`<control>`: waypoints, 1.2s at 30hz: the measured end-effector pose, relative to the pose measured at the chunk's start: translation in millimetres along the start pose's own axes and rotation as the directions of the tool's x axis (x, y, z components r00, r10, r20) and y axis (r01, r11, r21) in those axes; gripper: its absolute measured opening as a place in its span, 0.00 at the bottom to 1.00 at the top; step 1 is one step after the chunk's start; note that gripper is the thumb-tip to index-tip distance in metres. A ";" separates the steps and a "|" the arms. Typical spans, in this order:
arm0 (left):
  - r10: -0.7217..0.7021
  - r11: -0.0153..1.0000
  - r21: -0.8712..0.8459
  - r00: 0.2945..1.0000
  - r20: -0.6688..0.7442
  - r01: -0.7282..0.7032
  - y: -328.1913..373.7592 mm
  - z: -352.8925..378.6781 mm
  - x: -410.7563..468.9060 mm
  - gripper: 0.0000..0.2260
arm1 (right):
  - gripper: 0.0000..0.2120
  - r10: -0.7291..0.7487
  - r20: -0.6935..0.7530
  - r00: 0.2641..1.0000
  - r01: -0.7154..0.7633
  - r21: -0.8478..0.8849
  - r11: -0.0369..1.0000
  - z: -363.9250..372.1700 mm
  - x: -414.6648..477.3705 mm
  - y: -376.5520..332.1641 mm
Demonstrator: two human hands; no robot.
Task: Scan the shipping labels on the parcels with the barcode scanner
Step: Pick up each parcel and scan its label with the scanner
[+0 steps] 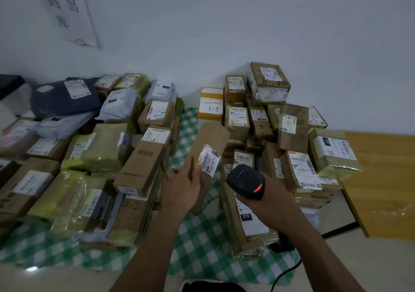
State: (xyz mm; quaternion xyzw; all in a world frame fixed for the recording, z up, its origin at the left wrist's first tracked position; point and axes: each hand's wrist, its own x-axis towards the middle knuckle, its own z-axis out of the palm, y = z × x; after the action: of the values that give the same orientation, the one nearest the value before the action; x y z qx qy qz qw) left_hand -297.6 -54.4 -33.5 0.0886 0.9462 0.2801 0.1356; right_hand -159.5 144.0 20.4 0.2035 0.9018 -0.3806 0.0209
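Observation:
My left hand (183, 187) grips a long brown cardboard parcel (210, 141), lifted and tilted over the gap between two piles. Its white shipping label (210, 159) wraps the parcel's right edge, just above my fingers. My right hand (272, 192) holds a black barcode scanner (246, 180) with a red light lit on its head. The scanner sits just right of and below the label, close to it. Its cable (286, 273) trails down toward the bottom edge.
Many labelled parcels lie in two piles on a green checked cloth (197, 242): a left pile (107, 148) and a right pile (280, 125). A wooden table surface (379, 179) shows at right. A white wall with a paper sign (65, 8) stands behind.

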 end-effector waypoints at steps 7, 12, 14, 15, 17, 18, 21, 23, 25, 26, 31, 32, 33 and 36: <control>-0.244 0.969 0.058 0.969 0.048 0.241 -78.6 54.5 -17.8 0.26 | 0.13 0.032 0.179 0.983 -0.038 0.034 0.999 32.6 9.6 -4.6; -0.270 0.963 0.017 0.961 0.064 0.269 -111.1 98.9 -25.1 0.26 | 0.18 0.075 0.248 0.966 -0.087 0.038 0.995 65.9 16.0 -1.6; -0.300 0.951 0.095 0.953 0.052 0.294 -113.8 110.4 -23.2 0.25 | 0.22 0.098 0.250 0.963 -0.113 0.043 0.993 74.1 15.0 -1.7; -0.316 0.943 0.127 0.948 0.046 0.308 -114.9 115.1 -22.6 0.24 | 0.23 0.106 0.251 0.962 -0.120 0.042 0.992 76.7 14.4 -1.5; -0.348 0.923 0.194 0.936 0.057 0.331 -115.6 121.7 -22.4 0.24 | 0.25 0.115 0.257 0.960 -0.129 0.036 0.991 79.7 12.8 -0.2; -0.355 0.917 0.223 0.932 0.075 0.332 -114.6 123.4 -22.9 0.24 | 0.26 0.127 0.256 0.958 -0.141 0.035 0.989 80.6 12.1 1.9; -0.329 0.911 0.300 0.938 0.111 0.284 -111.0 123.2 -22.7 0.27 | 0.25 0.145 0.245 0.959 -0.151 0.008 0.988 79.6 11.6 5.5; -0.267 0.932 0.287 0.955 0.132 0.221 -116.1 122.3 -20.6 0.28 | 0.21 0.143 0.242 0.960 -0.148 0.003 0.989 78.5 13.1 7.7; -0.178 0.970 0.203 0.962 0.206 0.136 -125.0 122.5 -15.7 0.32 | 0.20 0.154 0.240 0.958 -0.164 0.019 0.986 77.7 13.7 11.5; -0.135 0.983 0.156 0.961 0.241 0.099 -128.8 121.9 -11.5 0.35 | 0.21 0.162 0.245 0.956 -0.172 0.023 0.985 77.5 13.3 13.3; -0.036 0.988 0.156 0.965 0.258 -0.005 -133.6 117.3 -1.0 0.37 | 0.26 0.191 0.238 0.952 -0.203 0.028 0.979 83.7 12.1 22.8; -0.030 0.980 0.197 0.970 0.239 -0.018 -133.4 116.7 -5.1 0.37 | 0.24 0.188 0.236 0.953 -0.203 0.039 0.978 84.7 11.8 23.2; -0.023 0.968 0.248 0.975 0.221 -0.033 -132.3 116.0 -9.6 0.37 | 0.22 0.186 0.233 0.955 -0.202 0.048 0.978 85.4 12.0 23.5; -0.025 0.949 0.311 0.977 0.210 -0.043 -130.8 114.3 -17.9 0.35 | 0.20 0.178 0.236 0.955 -0.201 0.074 0.977 87.1 13.7 23.7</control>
State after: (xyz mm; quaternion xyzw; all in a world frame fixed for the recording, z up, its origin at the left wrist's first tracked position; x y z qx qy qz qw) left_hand -257.7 -109.2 -194.5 0.1426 0.9584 0.1157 0.2185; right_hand -173.2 103.1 -60.1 0.2450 0.8501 -0.4412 0.1506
